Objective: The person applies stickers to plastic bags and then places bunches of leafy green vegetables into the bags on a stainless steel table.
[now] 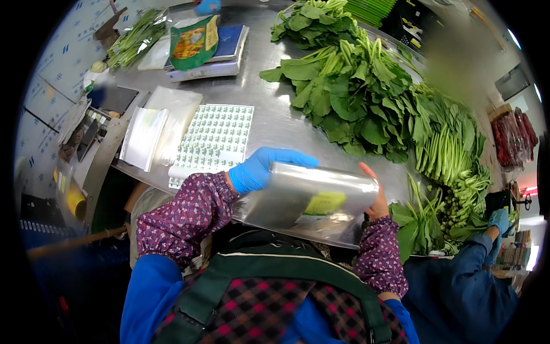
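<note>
At the left of the steel bench lies a pile of flat clear bags; next to it is a sheet of small green-and-white labels, arranged in rows. The left hand, in a blue glove, is clamped on the left end of a clear plastic bag, its uppermost finger stretched along the top edge. The bag, at centre, is held up in front of the person's body, over the near edge of the bench. Its film is smooth, glossy and greyish where light falls on it, bowed outward across the middle and rounded at the right end. A bright yellow-green printed patch sits right of its middle, with a paler strip beneath; the print is blurred. The bare right hand lies against the right end, one fingertip showing above; the film hides the other fingers, so whether they are closed cannot be told. Farther right are heaped leafy greens.
</note>
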The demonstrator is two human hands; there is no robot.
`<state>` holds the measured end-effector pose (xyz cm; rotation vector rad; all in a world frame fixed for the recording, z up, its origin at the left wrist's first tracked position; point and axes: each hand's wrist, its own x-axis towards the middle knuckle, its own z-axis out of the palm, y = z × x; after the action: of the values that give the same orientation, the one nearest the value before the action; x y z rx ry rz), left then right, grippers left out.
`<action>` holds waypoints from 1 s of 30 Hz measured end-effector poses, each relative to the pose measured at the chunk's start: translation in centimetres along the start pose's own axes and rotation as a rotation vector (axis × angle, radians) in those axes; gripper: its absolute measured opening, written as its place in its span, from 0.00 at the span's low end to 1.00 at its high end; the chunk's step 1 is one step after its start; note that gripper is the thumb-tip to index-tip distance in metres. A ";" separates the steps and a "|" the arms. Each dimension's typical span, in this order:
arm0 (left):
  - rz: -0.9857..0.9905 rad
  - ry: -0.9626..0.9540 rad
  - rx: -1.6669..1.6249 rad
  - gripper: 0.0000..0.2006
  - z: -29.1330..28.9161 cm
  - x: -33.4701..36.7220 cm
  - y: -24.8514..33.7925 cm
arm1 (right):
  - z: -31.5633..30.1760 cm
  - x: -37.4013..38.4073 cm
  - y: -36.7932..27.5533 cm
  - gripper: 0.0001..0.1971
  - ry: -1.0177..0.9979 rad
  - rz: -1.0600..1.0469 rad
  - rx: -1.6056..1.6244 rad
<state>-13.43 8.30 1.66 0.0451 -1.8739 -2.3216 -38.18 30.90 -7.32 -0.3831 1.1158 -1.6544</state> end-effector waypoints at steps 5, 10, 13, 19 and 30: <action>0.049 0.129 0.041 0.29 1.4 -0.4 2.3 | -2.5 -0.1 0.9 0.21 -0.054 -0.216 -0.008; 0.373 0.072 0.355 0.25 2.6 -1.3 6.2 | 0.5 -1.6 -1.6 0.19 -0.123 -0.441 0.059; 0.426 0.142 0.334 0.20 2.5 -0.7 6.9 | 2.5 -0.2 -3.0 0.18 -0.146 -0.399 0.156; 0.405 0.411 0.173 0.17 1.4 -1.9 4.4 | -0.8 -2.2 2.7 0.24 -0.190 0.053 0.031; 0.253 0.196 -1.292 0.24 -2.4 -16.5 -7.0 | 13.1 1.2 -0.5 0.28 -0.187 -0.089 -0.133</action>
<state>2.42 9.72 -6.91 -0.1062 -0.0620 -2.6974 -29.62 23.59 -0.58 -0.6679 1.0830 -1.5890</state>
